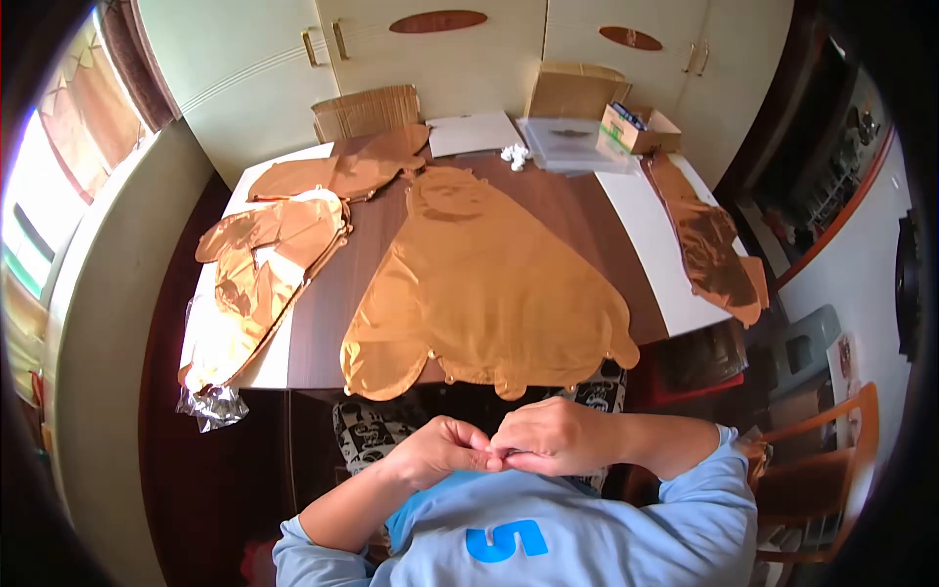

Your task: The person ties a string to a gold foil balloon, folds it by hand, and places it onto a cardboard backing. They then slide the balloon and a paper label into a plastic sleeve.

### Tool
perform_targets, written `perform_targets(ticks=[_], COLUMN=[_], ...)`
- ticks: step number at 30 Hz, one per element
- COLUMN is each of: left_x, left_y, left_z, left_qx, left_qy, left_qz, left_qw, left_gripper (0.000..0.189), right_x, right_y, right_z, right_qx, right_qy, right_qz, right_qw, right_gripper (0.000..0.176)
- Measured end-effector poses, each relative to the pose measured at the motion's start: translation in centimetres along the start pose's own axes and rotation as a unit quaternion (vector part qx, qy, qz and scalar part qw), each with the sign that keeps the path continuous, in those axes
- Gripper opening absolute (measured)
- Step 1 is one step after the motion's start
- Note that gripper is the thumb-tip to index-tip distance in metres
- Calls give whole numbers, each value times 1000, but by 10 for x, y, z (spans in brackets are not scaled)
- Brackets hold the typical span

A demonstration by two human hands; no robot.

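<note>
My left hand (446, 452) and my right hand (544, 436) meet in front of my light blue shirt, just off the table's near edge. Both are closed, fingertips pinched together, and whatever lies between them is too small to make out. Beyond them a large flat copper-coloured foil sheet (489, 284) with rounded lobes lies on the brown table (323, 338). More crumpled copper foil (264, 274) rests on the left side, with another foil piece (372, 168) behind it. A narrow foil piece (706, 240) lies at the right.
At the back stand cardboard pieces (367, 112), a small open box (641, 129), clear plastic sheets (572, 145) and a cluster of small white items (514, 157). Silvery film (213, 409) hangs at the left corner. A wooden chair (817, 479) is at the right.
</note>
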State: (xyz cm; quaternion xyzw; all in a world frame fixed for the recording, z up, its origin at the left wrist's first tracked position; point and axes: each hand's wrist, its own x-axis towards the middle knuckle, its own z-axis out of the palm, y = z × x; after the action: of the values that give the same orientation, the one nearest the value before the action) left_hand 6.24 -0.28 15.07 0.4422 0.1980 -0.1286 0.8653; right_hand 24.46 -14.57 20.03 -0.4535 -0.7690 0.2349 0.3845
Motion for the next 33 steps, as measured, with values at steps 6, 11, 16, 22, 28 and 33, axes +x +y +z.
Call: perform_targets(ticks=[6,11,16,22,28,33], left_x=[9,-2,-1,0,-4,-9], left_y=[13,13,-18,-54,-53,-62], left_z=[-9,-14,-34,-57,-48,-46], left_qx=[-198,-206,-230,-242,-214,-204], left_qy=[-45,7,-4,66,113,113], left_qz=[41,110,50,53,54,90], left_qw=[978,972,972,967,969,968], left_gripper=[16,31,26,25,27,26], right_x=[15,38,54,98,116,99], right_y=[13,100,243,327,373,297], right_z=[-29,-121,-206,-236,-230,-219], right_qx=[-7,152,158,-60,-110,-36], right_qy=[-20,233,314,310,376,386], right_qz=[17,271,470,537,528,482], right_qw=[1000,921,809,782,754,786], right_gripper=[15,10,13,16,11,16])
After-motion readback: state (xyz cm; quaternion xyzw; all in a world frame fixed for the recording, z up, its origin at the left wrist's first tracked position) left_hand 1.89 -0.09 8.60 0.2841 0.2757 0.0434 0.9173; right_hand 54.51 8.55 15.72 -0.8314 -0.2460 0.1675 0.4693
